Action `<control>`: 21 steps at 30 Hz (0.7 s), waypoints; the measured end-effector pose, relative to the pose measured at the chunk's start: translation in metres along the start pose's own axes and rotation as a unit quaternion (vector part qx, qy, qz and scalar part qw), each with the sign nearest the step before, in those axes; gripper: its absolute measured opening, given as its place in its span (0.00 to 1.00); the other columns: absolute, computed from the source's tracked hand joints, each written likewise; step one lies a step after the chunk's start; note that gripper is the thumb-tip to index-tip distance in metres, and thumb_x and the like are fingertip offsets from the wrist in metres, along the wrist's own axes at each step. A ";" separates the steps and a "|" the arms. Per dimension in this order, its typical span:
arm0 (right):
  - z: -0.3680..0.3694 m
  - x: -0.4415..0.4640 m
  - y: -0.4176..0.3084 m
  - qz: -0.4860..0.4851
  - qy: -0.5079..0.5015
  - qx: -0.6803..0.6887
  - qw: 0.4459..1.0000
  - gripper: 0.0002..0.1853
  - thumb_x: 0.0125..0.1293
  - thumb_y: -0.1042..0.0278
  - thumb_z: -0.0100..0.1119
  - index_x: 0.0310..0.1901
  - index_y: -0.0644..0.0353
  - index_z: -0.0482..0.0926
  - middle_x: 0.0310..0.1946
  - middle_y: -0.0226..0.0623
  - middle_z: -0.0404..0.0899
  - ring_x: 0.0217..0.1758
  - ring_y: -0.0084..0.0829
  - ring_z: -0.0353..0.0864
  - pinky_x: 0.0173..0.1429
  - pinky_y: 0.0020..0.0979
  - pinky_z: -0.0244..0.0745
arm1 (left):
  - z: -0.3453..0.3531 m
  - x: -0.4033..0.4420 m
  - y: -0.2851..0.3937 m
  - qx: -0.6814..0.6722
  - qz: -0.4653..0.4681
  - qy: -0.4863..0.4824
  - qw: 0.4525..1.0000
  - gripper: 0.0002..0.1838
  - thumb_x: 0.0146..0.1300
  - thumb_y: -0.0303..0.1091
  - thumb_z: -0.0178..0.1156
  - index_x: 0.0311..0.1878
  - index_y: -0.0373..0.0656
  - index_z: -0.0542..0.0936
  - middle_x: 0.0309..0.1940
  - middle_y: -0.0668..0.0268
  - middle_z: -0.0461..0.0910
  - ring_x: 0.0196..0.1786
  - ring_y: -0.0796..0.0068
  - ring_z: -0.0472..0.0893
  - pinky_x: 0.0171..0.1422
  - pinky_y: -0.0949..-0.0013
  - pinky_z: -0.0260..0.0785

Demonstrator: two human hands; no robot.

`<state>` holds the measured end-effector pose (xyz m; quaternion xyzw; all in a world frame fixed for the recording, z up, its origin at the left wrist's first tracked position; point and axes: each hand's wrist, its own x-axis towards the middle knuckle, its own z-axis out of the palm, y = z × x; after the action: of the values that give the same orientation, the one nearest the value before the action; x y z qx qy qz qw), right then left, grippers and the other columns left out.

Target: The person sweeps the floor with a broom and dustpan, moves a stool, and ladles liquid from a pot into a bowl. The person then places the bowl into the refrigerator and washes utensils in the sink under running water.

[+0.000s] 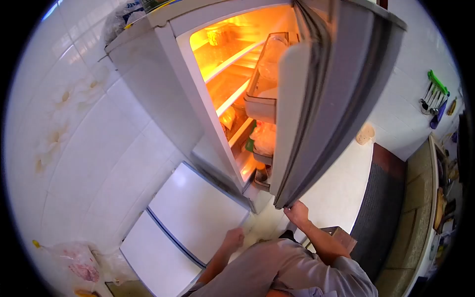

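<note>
A refrigerator door (341, 84) stands partly open, and my right hand (297, 214) grips its lower edge. Orange light fills the refrigerator interior (225, 64), where shelves hold a jar and a yellowish bag (227, 119). Door bins (262, 106) carry several items, among them a pale plastic bag (264, 138) in the middle bin. My left hand (233, 238) is closed beside the white chest lid (198, 198), below the refrigerator; whether anything is inside its fingers is too small to tell.
White tiled wall (114, 163) is on the left, with a plastic bag (81, 262) at the lower left. A dark mat (378, 213) and a cabinet (415, 213) are at the right. Utensils (435, 96) hang on the right wall. A small box (341, 238) is near my right forearm.
</note>
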<state>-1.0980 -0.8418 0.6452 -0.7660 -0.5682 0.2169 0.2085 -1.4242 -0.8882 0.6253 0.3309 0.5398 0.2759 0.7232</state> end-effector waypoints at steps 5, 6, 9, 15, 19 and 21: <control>0.002 0.000 -0.022 0.006 -0.019 0.008 1.000 0.20 0.54 0.58 0.66 0.40 0.66 0.75 0.33 0.53 0.84 0.37 0.52 0.86 0.43 0.46 0.81 | -0.012 -0.003 -0.012 0.031 0.001 0.006 1.000 0.19 0.71 0.43 0.55 0.23 0.46 0.69 0.17 0.71 0.67 0.17 0.78 0.65 0.20 0.67 0.57; 0.002 -0.001 -0.024 0.005 -0.021 0.008 1.000 0.20 0.54 0.58 0.66 0.40 0.66 0.75 0.33 0.53 0.84 0.37 0.52 0.86 0.43 0.46 0.81 | -0.005 -0.012 -0.001 -0.061 -0.069 0.033 0.995 0.21 0.72 0.45 0.55 0.23 0.47 0.69 0.16 0.72 0.66 0.16 0.78 0.64 0.20 0.68 0.55; -0.001 0.000 -0.027 0.018 -0.025 0.005 1.000 0.20 0.55 0.58 0.65 0.41 0.67 0.75 0.33 0.54 0.84 0.37 0.52 0.86 0.43 0.46 0.81 | -0.003 -0.012 0.003 -0.092 -0.075 0.029 0.992 0.22 0.73 0.47 0.54 0.22 0.49 0.68 0.15 0.73 0.64 0.14 0.78 0.61 0.19 0.69 0.51; 0.004 0.001 -0.020 0.005 -0.020 0.013 1.000 0.20 0.56 0.58 0.66 0.41 0.67 0.76 0.33 0.53 0.84 0.38 0.51 0.86 0.44 0.47 0.81 | 0.000 -0.007 0.013 -0.053 -0.051 0.022 0.997 0.22 0.73 0.41 0.50 0.19 0.49 0.67 0.13 0.71 0.63 0.13 0.77 0.61 0.18 0.69 0.53; 0.015 0.012 -0.025 -0.048 -0.076 0.037 0.995 0.19 0.59 0.58 0.66 0.44 0.67 0.76 0.36 0.51 0.84 0.41 0.50 0.85 0.48 0.45 0.80 | 0.004 0.002 0.010 0.078 0.043 -0.002 0.996 0.21 0.72 0.40 0.50 0.19 0.49 0.67 0.12 0.70 0.65 0.13 0.76 0.63 0.17 0.68 0.54; 0.019 0.015 -0.021 -0.073 -0.101 0.051 0.991 0.20 0.60 0.59 0.66 0.47 0.67 0.77 0.37 0.50 0.85 0.42 0.49 0.85 0.49 0.44 0.80 | 0.009 0.006 0.013 -0.026 -0.034 0.008 0.999 0.22 0.72 0.39 0.49 0.19 0.48 0.67 0.12 0.69 0.66 0.13 0.75 0.64 0.17 0.68 0.54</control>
<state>-1.1214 -0.8200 0.6399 -0.6851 -0.6286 0.3060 0.2046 -1.4143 -0.8767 0.6333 0.2912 0.5491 0.2673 0.7364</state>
